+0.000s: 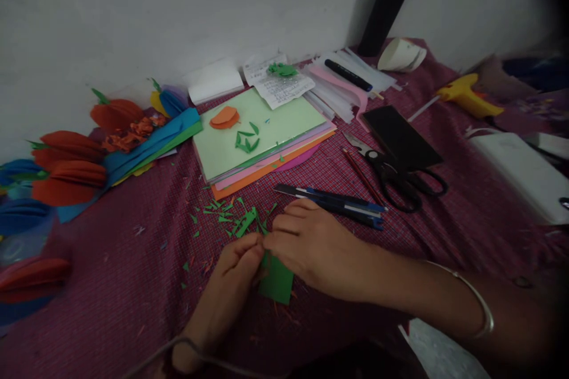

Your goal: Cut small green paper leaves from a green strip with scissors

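Note:
My left hand and my right hand meet at the front of a maroon checked cloth. Both pinch a small green paper piece, fingers closed on its top edge. Green paper scraps lie scattered just beyond my fingertips. A bangle circles my right wrist. Behind the right hand lie blue pens and black scissors.
A stack of coloured paper sheets holds an orange cutout and green leaves. Folded paper fruits line the left wall. Written notes, a black marker, a black card, a yellow glue gun and a white box lie farther back and right.

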Available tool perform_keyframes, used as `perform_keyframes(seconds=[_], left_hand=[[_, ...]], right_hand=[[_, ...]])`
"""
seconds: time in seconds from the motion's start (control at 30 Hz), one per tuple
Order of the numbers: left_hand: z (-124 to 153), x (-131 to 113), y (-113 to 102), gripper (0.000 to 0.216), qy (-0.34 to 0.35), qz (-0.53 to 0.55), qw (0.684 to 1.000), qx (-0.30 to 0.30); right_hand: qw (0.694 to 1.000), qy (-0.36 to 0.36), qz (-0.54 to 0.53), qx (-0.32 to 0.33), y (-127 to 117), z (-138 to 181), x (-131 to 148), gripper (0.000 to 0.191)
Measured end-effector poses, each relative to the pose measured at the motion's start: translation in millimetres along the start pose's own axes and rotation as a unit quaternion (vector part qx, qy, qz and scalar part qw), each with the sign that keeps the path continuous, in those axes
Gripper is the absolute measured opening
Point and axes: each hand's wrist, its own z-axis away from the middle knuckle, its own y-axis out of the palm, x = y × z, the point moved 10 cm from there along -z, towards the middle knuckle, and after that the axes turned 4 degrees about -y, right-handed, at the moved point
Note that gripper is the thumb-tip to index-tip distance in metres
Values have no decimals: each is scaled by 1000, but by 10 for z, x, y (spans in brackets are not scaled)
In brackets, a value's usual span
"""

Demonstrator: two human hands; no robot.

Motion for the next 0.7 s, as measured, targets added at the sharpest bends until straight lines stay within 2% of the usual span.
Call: perform_keyframes(seconds=[0.1,0.2,0.27,0.37,0.5,0.7], left_hand=[[51,-183,-20,25,71,-122,990,-27],[158,-431,-60,24,194,-262,939,-106],[216,-507,-44,23,246,-313,908,-134],[257,-547,-43,22,277,-327,890,-155],[252,-529,-75,23,255,-284,912,-149],[182,-381,-38,21,168,-159,971,-61]], right_hand=[[989,104,-107,-13,-26,22,-209,13],[949,190,-252,-7,94,64,-369,16],[915,221,-338,8,239,79,-408,17],[886,241,-396,-4,370,83,-433,13],[890,224,-395,-46,368,79,-421,12],[920,204,-330,-55,295,95,-395,14]])
